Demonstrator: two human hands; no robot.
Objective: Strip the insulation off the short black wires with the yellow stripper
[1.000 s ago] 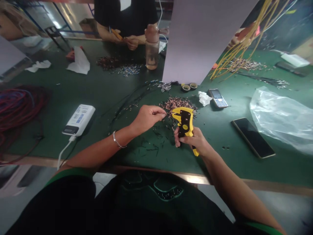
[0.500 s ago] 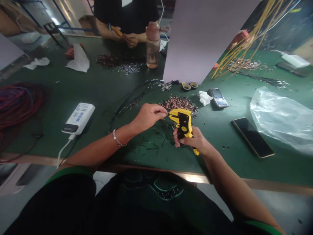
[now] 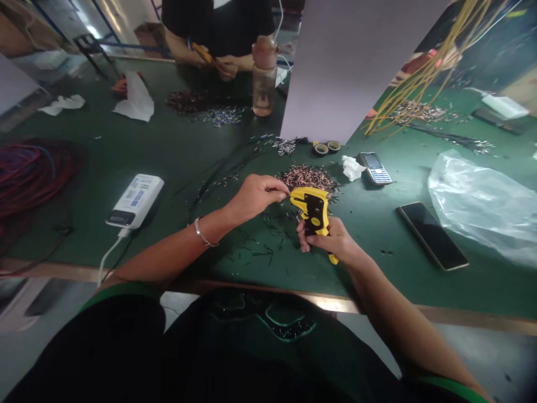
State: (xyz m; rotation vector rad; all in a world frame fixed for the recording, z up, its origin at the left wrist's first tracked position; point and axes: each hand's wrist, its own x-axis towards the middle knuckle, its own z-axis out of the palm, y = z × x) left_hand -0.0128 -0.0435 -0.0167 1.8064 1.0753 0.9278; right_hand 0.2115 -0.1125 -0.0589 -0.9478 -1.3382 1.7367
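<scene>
My right hand is wrapped round the handles of a yellow and black wire stripper, jaws pointing up and left. My left hand pinches a short thin piece of wire right at the stripper's jaws; the piece itself is too small to see well. Just beyond the tool lies a pile of small copper-coloured wire ends. Short black offcuts are scattered on the green table below my hands.
A white power bank with a cable lies at the left, red and blue wire coils further left. Two phones, a clear plastic bag, tape rolls and a bottle lie around. A person's hands work across the table.
My left hand's pinched fingers have closed in on the stripper's jaws, and the tool has shifted slightly left and up toward them.
</scene>
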